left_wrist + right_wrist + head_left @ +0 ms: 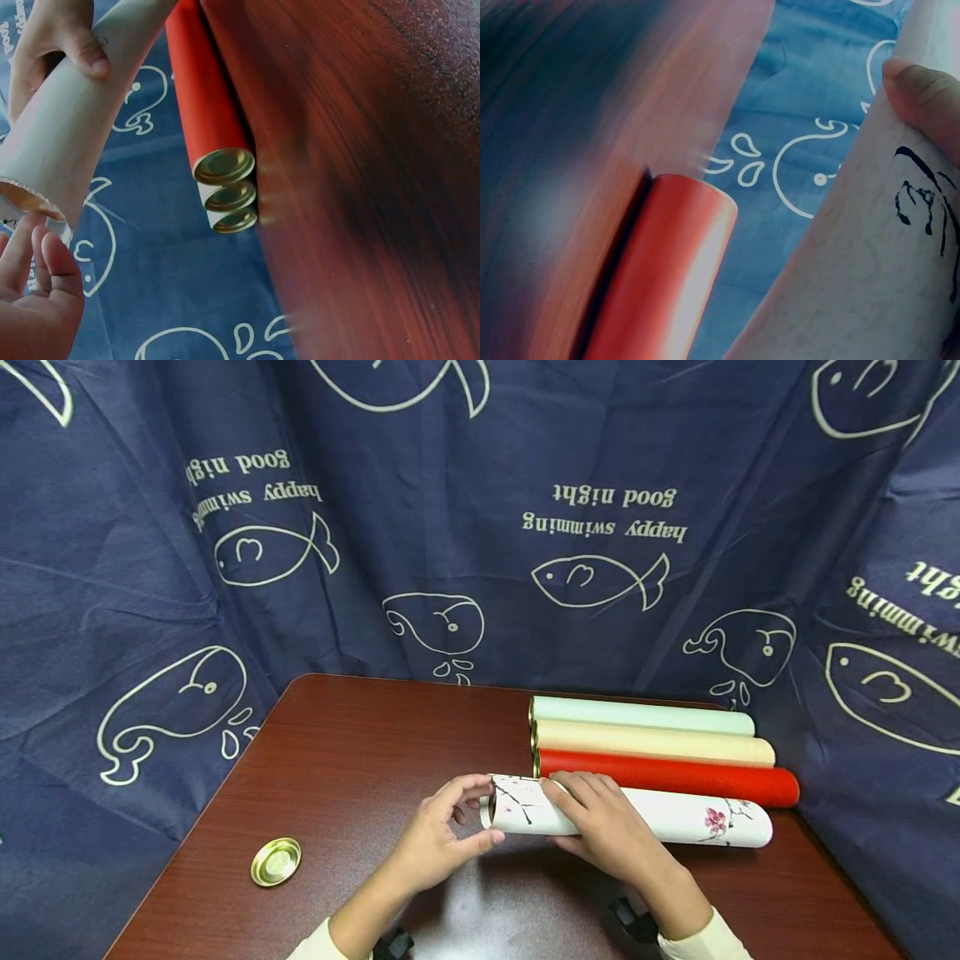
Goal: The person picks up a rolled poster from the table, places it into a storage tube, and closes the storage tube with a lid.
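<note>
A long white paper tube printed with plum-blossom branches (675, 814) lies slantwise across the front, its uncapped end to the left. My right hand (600, 814) grips it near the middle, thumb on the near side and fingers over the top; the right wrist view shows part of that hand (930, 97) on the tube's white wall (855, 247). At the uncapped end is my left hand (442, 835), fingers and thumb spread about the rim. In the left wrist view, fingertips (49, 244) touch the opening, where a pale inner edge shows. What lies deeper inside is hidden.
Behind the white tube lie a red tube (675, 777), a cream tube (652, 742) and a mint tube (645, 714), with gold metal end caps. A loose round gold lid (276, 862) sits on the brown table (360, 752) at left. Blue patterned cloth (450, 527) hangs behind.
</note>
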### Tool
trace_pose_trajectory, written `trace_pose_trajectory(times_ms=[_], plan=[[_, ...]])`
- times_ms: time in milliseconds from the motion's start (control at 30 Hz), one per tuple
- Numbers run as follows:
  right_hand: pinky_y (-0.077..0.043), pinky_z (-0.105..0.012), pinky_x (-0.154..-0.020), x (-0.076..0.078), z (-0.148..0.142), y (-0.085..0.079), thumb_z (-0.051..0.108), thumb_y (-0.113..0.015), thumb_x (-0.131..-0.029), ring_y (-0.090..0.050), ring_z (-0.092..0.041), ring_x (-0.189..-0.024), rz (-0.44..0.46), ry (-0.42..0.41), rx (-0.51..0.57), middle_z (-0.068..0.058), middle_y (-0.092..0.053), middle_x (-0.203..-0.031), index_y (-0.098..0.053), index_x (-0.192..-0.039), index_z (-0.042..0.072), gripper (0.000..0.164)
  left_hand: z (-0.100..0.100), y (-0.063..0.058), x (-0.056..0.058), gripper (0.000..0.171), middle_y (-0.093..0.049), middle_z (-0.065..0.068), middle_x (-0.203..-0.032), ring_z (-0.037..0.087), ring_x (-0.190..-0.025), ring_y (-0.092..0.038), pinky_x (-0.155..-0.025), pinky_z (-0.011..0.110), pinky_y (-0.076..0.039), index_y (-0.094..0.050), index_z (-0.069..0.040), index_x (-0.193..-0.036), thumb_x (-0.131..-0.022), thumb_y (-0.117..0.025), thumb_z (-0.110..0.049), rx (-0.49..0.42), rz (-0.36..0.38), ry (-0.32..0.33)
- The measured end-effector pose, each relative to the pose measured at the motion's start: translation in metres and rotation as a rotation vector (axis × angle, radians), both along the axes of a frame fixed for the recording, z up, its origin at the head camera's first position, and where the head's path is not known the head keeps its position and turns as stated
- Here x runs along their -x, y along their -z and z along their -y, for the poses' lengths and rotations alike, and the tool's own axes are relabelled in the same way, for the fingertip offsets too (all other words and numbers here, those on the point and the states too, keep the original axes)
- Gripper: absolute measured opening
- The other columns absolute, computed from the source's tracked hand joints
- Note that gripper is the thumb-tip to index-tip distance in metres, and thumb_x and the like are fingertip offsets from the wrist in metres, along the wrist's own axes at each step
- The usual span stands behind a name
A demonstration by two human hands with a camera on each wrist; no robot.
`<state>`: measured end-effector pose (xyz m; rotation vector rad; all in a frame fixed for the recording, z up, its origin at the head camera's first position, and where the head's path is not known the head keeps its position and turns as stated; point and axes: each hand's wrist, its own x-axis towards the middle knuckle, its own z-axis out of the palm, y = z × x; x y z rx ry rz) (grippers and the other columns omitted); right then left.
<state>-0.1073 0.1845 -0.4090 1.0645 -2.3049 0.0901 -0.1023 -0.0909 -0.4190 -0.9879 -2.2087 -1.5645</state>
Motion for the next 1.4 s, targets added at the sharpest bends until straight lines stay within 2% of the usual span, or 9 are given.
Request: trace_pose_trajectory(times_ms=[200,433,633,767,867,1033,1133,1267,1400], plan=[[-0.045,-0.049,-0.095,0.000,-0.009,0.009,0.030,-0.092,-0.065,-0.057,-0.033,-0.111,0.017,-0.013,0.031,-0.013,-0.058,-0.126,-0.055,-0.136,0.009,0.083,0.035,0.007,-0.004,0.046,-0.065,0.002,-0.121,0.021,-0.106,-0.061,-0.079,0.034,-0.055,-0.062,-0.012,-0.126,-0.084,-0.080,-0.018,0.188,-0.043,-0.030],[-0.044,-0.049,-0.096,0.002,-0.023,0.012,0.031,-0.090,-0.067,-0.056,-0.034,-0.111,0.027,-0.017,0.050,-0.014,-0.059,-0.126,-0.055,-0.137,0.007,0.081,0.136,0.020,-0.005,0.039,-0.066,0.001,-0.112,0.025,-0.105,-0.062,-0.087,0.045,-0.051,-0.069,-0.009,-0.111,-0.077,-0.085,-0.017,0.511,-0.149,-0.344],[-0.044,-0.048,-0.094,0.003,-0.026,0.013,0.032,-0.090,-0.066,-0.057,-0.032,-0.111,0.023,-0.017,0.081,-0.012,-0.060,-0.126,-0.057,-0.135,0.007,0.080,0.196,0.030,-0.006,0.052,-0.064,0.007,-0.111,0.036,-0.105,-0.058,-0.086,0.053,-0.049,-0.069,-0.005,-0.115,-0.072,-0.088,-0.026,0.763,0.034,-0.408],[-0.046,-0.047,-0.089,0.005,-0.024,0.013,0.033,-0.092,-0.062,-0.059,-0.030,-0.109,0.005,-0.025,0.126,-0.011,-0.062,-0.124,-0.059,-0.132,0.007,0.081,0.215,0.035,-0.009,0.060,-0.062,0.008,-0.107,0.036,-0.100,-0.055,-0.078,0.054,-0.051,-0.069,-0.006,-0.115,-0.066,-0.090,-0.033,0.883,0.173,-0.408],[-0.047,-0.047,-0.086,0.008,-0.023,0.013,0.033,-0.093,-0.060,-0.061,-0.030,-0.106,-0.005,-0.030,0.155,-0.011,-0.063,-0.121,-0.060,-0.131,0.007,0.083,0.220,0.038,-0.009,0.058,-0.061,0.007,-0.102,0.032,-0.094,-0.054,-0.076,0.051,-0.050,-0.070,-0.007,-0.113,-0.065,-0.091,-0.031,0.911,0.206,-0.410],[-0.048,-0.046,-0.085,0.013,-0.019,0.013,0.034,-0.093,-0.059,-0.061,-0.029,-0.105,-0.004,-0.029,0.162,-0.011,-0.064,-0.119,-0.061,-0.130,0.007,0.083,0.218,0.035,-0.003,0.053,-0.060,0.002,-0.098,0.026,-0.090,-0.057,-0.076,0.047,-0.050,-0.069,-0.006,-0.113,-0.069,-0.089,-0.027,0.861,0.181,-0.375],[-0.047,-0.045,-0.085,0.013,-0.016,0.011,0.036,-0.092,-0.061,-0.061,-0.028,-0.106,0.012,-0.022,0.148,-0.009,-0.063,-0.119,-0.060,-0.132,0.009,0.082,0.206,0.027,0.002,0.054,-0.061,0.001,-0.102,0.022,-0.091,-0.059,-0.077,0.043,-0.050,-0.068,-0.005,-0.116,-0.072,-0.088,-0.028,0.759,0.136,-0.339],[-0.047,-0.045,-0.084,0.012,-0.010,0.008,0.039,-0.090,-0.064,-0.060,-0.027,-0.106,0.022,-0.016,0.135,-0.008,-0.063,-0.120,-0.059,-0.134,0.011,0.081,0.167,0.011,0.009,0.053,-0.061,0.002,-0.109,0.017,-0.092,-0.061,-0.077,0.035,-0.054,-0.064,-0.004,-0.123,-0.079,-0.085,-0.025,0.496,0.134,-0.242],[-0.048,-0.046,-0.087,0.015,-0.004,0.006,0.041,-0.090,-0.065,-0.060,-0.028,-0.107,0.021,-0.026,0.129,-0.008,-0.063,-0.120,-0.059,-0.134,0.011,0.082,0.111,-0.003,0.014,0.056,-0.058,0.009,-0.119,0.024,-0.100,-0.061,-0.081,0.035,-0.057,-0.060,-0.004,-0.130,-0.080,-0.084,-0.012,0.161,0.189,-0.063]])
